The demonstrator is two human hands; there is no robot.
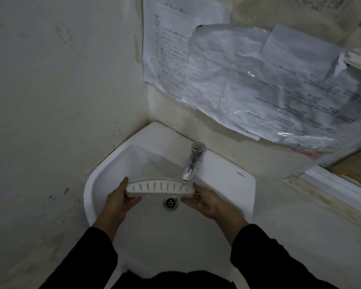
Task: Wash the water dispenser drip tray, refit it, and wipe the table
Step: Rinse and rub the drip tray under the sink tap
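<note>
I see both hands holding the tray [159,187] over the sink [96,184], just under the tap [193,163]. My left hand [121,200] grips the tray's left end, fingers curled beneath it and thumb up along the edge. My right hand [205,202] grips the right end the same way, fingers under the tray. The tray is white, curved along its top, with a row of slots facing me, and it tilts so that slotted face shows. The tap's spout ends right above the tray's right part; I cannot tell whether water runs. The drain [170,203] sits below the tray, between my hands. Dark sleeves [92,253] cover both forearms. Crumpled papers [258,80] under plastic hang on the wall behind the tap.
</note>
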